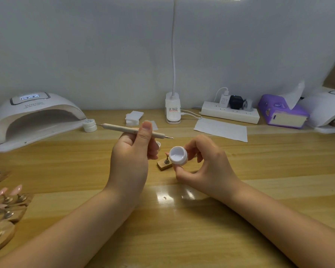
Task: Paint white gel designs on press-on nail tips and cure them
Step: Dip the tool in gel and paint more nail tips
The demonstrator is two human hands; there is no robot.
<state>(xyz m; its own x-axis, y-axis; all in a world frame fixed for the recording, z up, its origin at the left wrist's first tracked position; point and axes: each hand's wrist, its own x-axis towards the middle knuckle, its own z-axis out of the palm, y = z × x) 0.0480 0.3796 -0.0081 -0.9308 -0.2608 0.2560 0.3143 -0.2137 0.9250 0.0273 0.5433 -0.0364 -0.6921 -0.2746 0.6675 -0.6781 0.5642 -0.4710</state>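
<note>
Head view's got the left hand [132, 151] with its grip curled round a dotting pen [132, 130] and the right hand [205, 163] pinching an open white gel pot [178, 156] mid-table [182, 229], just above a nail tip stand [164, 164].

A small white gel pot [178, 156], lid off and tilted to show white gel, is held above the worktop's middle; the slim wooden dotting tool [131, 130] lies near level above it; pink nail tips on wooden stands [7, 200] crowd the left edge; the white curing lamp [35, 117] sits at the back left corner.
</note>
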